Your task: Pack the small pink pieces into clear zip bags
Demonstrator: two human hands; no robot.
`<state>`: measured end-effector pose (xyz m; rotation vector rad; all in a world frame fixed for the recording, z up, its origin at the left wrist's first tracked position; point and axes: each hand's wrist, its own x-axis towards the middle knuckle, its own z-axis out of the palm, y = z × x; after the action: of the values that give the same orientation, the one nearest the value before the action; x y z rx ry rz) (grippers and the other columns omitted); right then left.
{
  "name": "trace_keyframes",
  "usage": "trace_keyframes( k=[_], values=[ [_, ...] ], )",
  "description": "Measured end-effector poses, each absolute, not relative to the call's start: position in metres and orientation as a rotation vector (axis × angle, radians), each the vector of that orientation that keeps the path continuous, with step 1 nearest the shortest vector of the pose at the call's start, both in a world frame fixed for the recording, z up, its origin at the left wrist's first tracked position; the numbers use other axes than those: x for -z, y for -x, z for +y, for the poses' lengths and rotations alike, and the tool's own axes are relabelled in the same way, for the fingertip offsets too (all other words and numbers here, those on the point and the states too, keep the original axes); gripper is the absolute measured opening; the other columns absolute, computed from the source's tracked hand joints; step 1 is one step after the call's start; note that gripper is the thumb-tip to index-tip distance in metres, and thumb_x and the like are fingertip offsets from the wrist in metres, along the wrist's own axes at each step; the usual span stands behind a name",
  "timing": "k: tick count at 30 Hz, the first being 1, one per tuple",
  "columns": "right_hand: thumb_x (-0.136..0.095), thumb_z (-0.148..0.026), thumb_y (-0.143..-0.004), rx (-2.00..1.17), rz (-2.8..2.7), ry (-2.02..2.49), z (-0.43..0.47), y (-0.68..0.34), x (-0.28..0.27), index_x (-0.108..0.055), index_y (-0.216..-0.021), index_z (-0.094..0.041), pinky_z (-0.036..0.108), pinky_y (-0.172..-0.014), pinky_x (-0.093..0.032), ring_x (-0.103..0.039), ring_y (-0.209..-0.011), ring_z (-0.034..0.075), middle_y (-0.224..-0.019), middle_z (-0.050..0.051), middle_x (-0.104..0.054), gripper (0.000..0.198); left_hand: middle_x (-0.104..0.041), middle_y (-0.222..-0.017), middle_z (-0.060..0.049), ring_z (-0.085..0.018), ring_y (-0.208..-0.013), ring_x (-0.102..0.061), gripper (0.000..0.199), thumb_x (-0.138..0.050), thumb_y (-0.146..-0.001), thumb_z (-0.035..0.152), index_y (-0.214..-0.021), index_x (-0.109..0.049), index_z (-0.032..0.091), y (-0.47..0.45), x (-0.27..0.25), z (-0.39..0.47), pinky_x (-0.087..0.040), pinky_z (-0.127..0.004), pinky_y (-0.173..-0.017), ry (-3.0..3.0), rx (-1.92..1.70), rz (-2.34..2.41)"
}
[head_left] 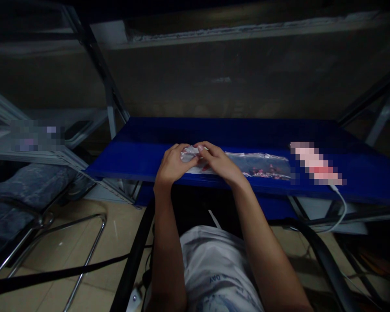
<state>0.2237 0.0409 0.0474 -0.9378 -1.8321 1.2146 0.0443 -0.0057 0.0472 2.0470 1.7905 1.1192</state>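
A long clear plastic bag (260, 164) lies along the front of the blue table (370, 173), with small reddish pieces (263, 172) inside its right part. My left hand (173, 164) is closed around the bag's whitish left end, its thumb reaching toward the right. Close beside it, my right hand (218, 159) grips the same end from the other side, thumb and fingers curled in. Both hands rest at the table's front edge, fingertips nearly meeting. What lies under the fingers is partly hidden.
Right of the bag lies a pixelated pinkish item (315, 162) with a white cable (344, 208) hanging over the table edge. A neighbouring grey-framed table (91, 115) and a person's patterned clothing (32, 190) are at left. Black chair armrests (325, 255) flank me.
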Motion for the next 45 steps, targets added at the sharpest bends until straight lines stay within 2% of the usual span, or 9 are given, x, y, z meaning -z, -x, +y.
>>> trace_keyframes(
  k=[4, 8, 13, 20, 26, 30, 35, 41, 45],
  values=[
    [-0.060, -0.021, -0.095, -0.804, -2.084, 1.083, 0.070, -0.218, -0.056, -0.076, -0.106, -0.019, 0.027, -0.074, -0.049, -0.070, -0.082, 0.019, -0.090, 0.005, -0.077, 0.020, -0.075, -0.110, -0.007, -0.024, -0.103, -0.071, 0.035, -0.078, -0.085, 0.038, -0.115, -0.074, 0.021, -0.038, -0.047, -0.007, -0.055, -0.035, -0.094, -1.982, -1.074, 1.869],
    [-0.060, -0.005, -0.086, -0.549, -2.292, 1.285, 0.095, -0.206, -0.048, -0.080, -0.096, -0.017, 0.025, -0.079, -0.047, -0.072, -0.090, 0.020, -0.096, 0.009, -0.080, 0.025, -0.075, -0.110, -0.008, -0.024, -0.100, -0.071, 0.033, -0.076, -0.086, 0.035, -0.115, -0.073, 0.019, -0.033, -0.045, -0.007, -0.054, -0.036, -0.095, -1.970, -1.052, 1.921],
    [-0.064, -0.010, -0.088, -0.427, -2.434, 1.423, 0.102, -0.199, -0.032, -0.081, -0.102, -0.017, 0.024, -0.079, -0.046, -0.072, -0.094, 0.021, -0.102, 0.011, -0.080, 0.023, -0.074, -0.109, -0.010, -0.025, -0.104, -0.070, 0.030, -0.074, -0.088, 0.035, -0.112, -0.074, 0.018, -0.029, -0.043, -0.007, -0.053, -0.037, -0.097, -1.943, -1.012, 2.011],
    [-0.062, -0.014, -0.093, -0.398, -2.479, 1.438, 0.104, -0.200, -0.024, -0.081, -0.102, -0.016, 0.024, -0.082, -0.046, -0.073, -0.097, 0.021, -0.105, 0.012, -0.080, 0.021, -0.073, -0.115, -0.011, -0.026, -0.108, -0.069, 0.036, -0.074, -0.088, 0.038, -0.118, -0.074, 0.018, -0.025, -0.040, -0.006, -0.052, -0.038, -0.099, -1.899, -0.964, 2.036],
    [-0.060, -0.008, -0.090, -0.424, -2.423, 1.423, 0.106, -0.203, -0.022, -0.079, -0.100, -0.014, 0.025, -0.080, -0.045, -0.073, -0.096, 0.022, -0.103, 0.014, -0.080, 0.022, -0.073, -0.112, -0.010, -0.026, -0.107, -0.070, 0.038, -0.074, -0.088, 0.038, -0.119, -0.074, 0.017, -0.024, -0.040, -0.006, -0.052, -0.038, -0.099, -1.918, -0.976, 2.002],
    [-0.058, -0.003, -0.088, -0.504, -2.299, 1.348, 0.101, -0.211, -0.034, -0.077, -0.095, -0.014, 0.026, -0.078, -0.046, -0.072, -0.091, 0.021, -0.099, 0.013, -0.080, 0.023, -0.073, -0.113, -0.011, -0.027, -0.108, -0.070, 0.041, -0.078, -0.085, 0.037, -0.120, -0.073, 0.017, -0.026, -0.038, -0.005, -0.053, -0.039, -0.100, -1.938, -1.015, 1.933],
    [-0.061, -0.008, -0.087, -0.687, -2.251, 1.106, 0.084, -0.216, -0.060, -0.076, -0.089, -0.017, 0.026, -0.076, -0.046, -0.070, -0.085, 0.019, -0.091, 0.007, -0.079, 0.017, -0.074, -0.113, -0.008, -0.024, -0.104, -0.071, 0.041, -0.082, -0.082, 0.035, -0.119, -0.074, 0.020, -0.028, -0.033, -0.002, -0.054, -0.036, -0.098, -1.957, -1.088, 1.807],
    [-0.066, -0.015, -0.088, -0.648, -2.354, 1.073, 0.074, -0.211, -0.083, -0.078, -0.083, -0.016, 0.027, -0.071, -0.042, -0.066, -0.074, 0.018, -0.079, 0.006, -0.076, 0.013, -0.075, -0.111, -0.007, -0.022, -0.102, -0.072, 0.043, -0.083, -0.081, 0.036, -0.119, -0.074, 0.020, -0.029, -0.033, -0.001, -0.056, -0.035, -0.095, -1.922, -1.159, 1.701],
    [-0.066, -0.020, -0.089, -0.684, -2.413, 0.989, 0.071, -0.208, -0.084, -0.078, -0.079, -0.017, 0.027, -0.067, -0.038, -0.063, -0.072, 0.016, -0.076, 0.004, -0.074, 0.016, -0.076, -0.114, -0.007, -0.022, -0.102, -0.072, 0.044, -0.083, -0.080, 0.035, -0.122, -0.074, 0.021, -0.030, -0.034, -0.002, -0.056, -0.034, -0.095, -1.881, -1.178, 1.652]
  ],
)
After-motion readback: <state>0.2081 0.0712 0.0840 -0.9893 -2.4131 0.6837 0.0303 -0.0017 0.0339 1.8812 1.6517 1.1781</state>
